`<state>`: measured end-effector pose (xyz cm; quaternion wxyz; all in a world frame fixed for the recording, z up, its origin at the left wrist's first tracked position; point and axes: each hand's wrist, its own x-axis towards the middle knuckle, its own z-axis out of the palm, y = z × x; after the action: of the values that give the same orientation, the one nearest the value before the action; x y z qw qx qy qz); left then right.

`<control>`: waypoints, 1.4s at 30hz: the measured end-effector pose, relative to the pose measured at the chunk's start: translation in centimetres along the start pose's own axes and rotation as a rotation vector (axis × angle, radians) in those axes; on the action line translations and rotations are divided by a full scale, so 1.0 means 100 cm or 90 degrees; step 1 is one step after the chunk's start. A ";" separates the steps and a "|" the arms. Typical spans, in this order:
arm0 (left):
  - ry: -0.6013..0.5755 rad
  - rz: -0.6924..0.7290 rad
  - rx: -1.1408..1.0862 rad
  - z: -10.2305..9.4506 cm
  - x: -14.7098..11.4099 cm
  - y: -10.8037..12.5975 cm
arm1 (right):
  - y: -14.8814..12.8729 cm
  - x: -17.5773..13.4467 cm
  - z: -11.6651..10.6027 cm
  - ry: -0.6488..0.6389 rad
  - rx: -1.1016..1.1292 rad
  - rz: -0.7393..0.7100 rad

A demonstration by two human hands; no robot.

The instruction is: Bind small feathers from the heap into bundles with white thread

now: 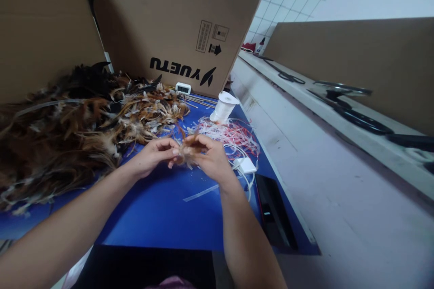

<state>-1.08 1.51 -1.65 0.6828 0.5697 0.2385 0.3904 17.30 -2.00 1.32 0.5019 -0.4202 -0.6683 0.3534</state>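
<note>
Bare forearms [84,217] cut off below, left hand [156,156] and right hand [213,159] pinching brown feathers [185,153], partly hidden

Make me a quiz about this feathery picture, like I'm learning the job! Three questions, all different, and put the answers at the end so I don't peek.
1. Pick one: how many hands are touching the small feather bunch?
A) none
B) one
C) two

2. True or false: the big feather pile lies to the right of the white spool.

3. Fill in the blank: the upside-down word in big black letters on the cardboard is ____.

Key:
1. C: the left hand and the right hand both have fingers on it.
2. False: the pile is to the left of the spool.
3. YUETU.
</note>
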 end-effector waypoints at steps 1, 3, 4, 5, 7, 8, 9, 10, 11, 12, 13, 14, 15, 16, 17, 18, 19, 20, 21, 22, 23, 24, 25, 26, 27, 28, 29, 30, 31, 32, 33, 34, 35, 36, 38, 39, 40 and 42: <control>0.004 -0.002 -0.011 0.000 0.000 0.000 | 0.001 0.001 -0.001 0.012 0.014 0.005; 0.012 -0.008 -0.036 -0.001 0.000 0.001 | 0.005 0.002 -0.002 0.039 0.021 0.012; 0.015 -0.012 -0.051 -0.001 0.000 0.001 | 0.007 0.003 -0.003 0.049 0.011 0.015; 0.019 -0.016 -0.068 -0.002 0.000 0.001 | 0.010 0.003 -0.003 0.050 -0.002 0.021; 0.028 -0.022 -0.104 -0.003 0.000 0.001 | 0.013 0.004 -0.002 0.018 -0.020 0.043; 0.035 -0.022 -0.122 -0.003 0.000 0.002 | 0.013 0.003 -0.001 -0.010 -0.025 0.057; 0.041 -0.022 -0.139 -0.004 0.000 0.003 | 0.013 0.003 0.000 -0.042 -0.029 0.071; 0.048 -0.021 -0.154 -0.004 -0.001 0.003 | 0.012 0.002 0.001 -0.071 -0.035 0.084; 0.054 -0.021 -0.168 -0.004 -0.001 0.004 | 0.010 0.001 0.002 -0.093 -0.044 0.093; 0.059 -0.022 -0.180 -0.003 -0.001 0.005 | 0.009 0.000 0.004 -0.105 -0.054 0.097; 0.063 -0.022 -0.190 -0.003 -0.001 0.006 | 0.008 0.000 0.006 -0.111 -0.060 0.100; 0.065 -0.023 -0.198 -0.002 -0.001 0.007 | 0.008 -0.001 0.007 -0.114 -0.063 0.102; 0.066 -0.025 -0.203 -0.002 -0.001 0.007 | 0.008 -0.001 0.009 -0.113 -0.064 0.103; 0.068 -0.027 -0.205 -0.001 -0.002 0.007 | 0.009 -0.001 0.011 -0.110 -0.064 0.102; 0.068 -0.030 -0.206 -0.001 -0.002 0.008 | 0.010 -0.001 0.012 -0.106 -0.062 0.101; 0.070 -0.033 -0.205 0.000 -0.002 0.008 | 0.012 -0.001 0.013 -0.100 -0.058 0.102; 0.073 -0.036 -0.206 0.000 -0.002 0.008 | 0.013 -0.001 0.014 -0.093 -0.056 0.104; 0.075 -0.038 -0.208 0.000 -0.001 0.007 | 0.014 -0.001 0.015 -0.086 -0.056 0.107; 0.078 -0.039 -0.210 0.000 -0.001 0.007 | 0.015 0.000 0.015 -0.080 -0.057 0.110; 0.081 -0.038 -0.214 0.000 -0.001 0.008 | 0.015 0.000 0.015 -0.077 -0.061 0.115; 0.085 -0.034 -0.220 0.000 0.000 0.008 | 0.015 0.000 0.014 -0.072 -0.064 0.120; 0.089 -0.029 -0.225 -0.001 0.000 0.009 | 0.015 0.000 0.013 -0.069 -0.066 0.124; 0.093 -0.025 -0.230 -0.001 0.000 0.010 | 0.014 0.000 0.012 -0.065 -0.063 0.128; 0.098 -0.022 -0.235 -0.002 0.000 0.011 | 0.013 0.000 0.011 -0.062 -0.058 0.132; 0.102 -0.022 -0.238 -0.003 0.000 0.013 | 0.013 0.000 0.010 -0.059 -0.053 0.136; 0.105 -0.022 -0.241 -0.004 0.000 0.014 | 0.012 0.000 0.009 -0.055 -0.046 0.140; 0.108 -0.021 -0.242 -0.005 0.000 0.015 | 0.011 0.000 0.008 -0.052 -0.036 0.144; 0.112 -0.018 -0.243 -0.005 0.000 0.016 | 0.011 0.000 0.007 -0.048 -0.023 0.148; 0.119 -0.011 -0.246 -0.006 0.001 0.017 | 0.010 0.001 0.007 -0.040 -0.010 0.151; 0.126 0.000 -0.249 -0.006 0.001 0.018 | 0.009 0.001 0.006 -0.029 0.002 0.151; 0.134 0.011 -0.254 -0.006 0.001 0.018 | 0.008 0.001 0.005 -0.014 0.013 0.147; 0.143 0.020 -0.260 -0.006 0.001 0.018 | 0.007 0.002 0.004 0.004 0.024 0.142; 0.151 0.026 -0.266 -0.005 0.001 0.019 | 0.006 0.002 0.003 0.022 0.036 0.137; 0.159 0.030 -0.271 -0.005 0.001 0.019 | 0.005 0.002 0.002 0.037 0.052 0.135; 0.175 0.033 -0.278 -0.004 0.002 0.019 | 0.003 0.003 0.000 0.059 0.097 0.145; 0.181 0.035 -0.281 -0.004 0.002 0.019 | 0.002 0.003 -0.001 0.068 0.121 0.153; 0.187 0.036 -0.283 -0.003 0.002 0.019 | 0.002 0.003 -0.001 0.076 0.142 0.159; 0.194 0.033 -0.287 -0.003 0.003 0.019 | 0.001 0.003 -0.001 0.092 0.174 0.162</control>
<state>-1.65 2.00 0.15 0.7382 0.3435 0.2308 0.5327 17.39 -1.66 1.39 0.5526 -0.4532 -0.5177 0.4704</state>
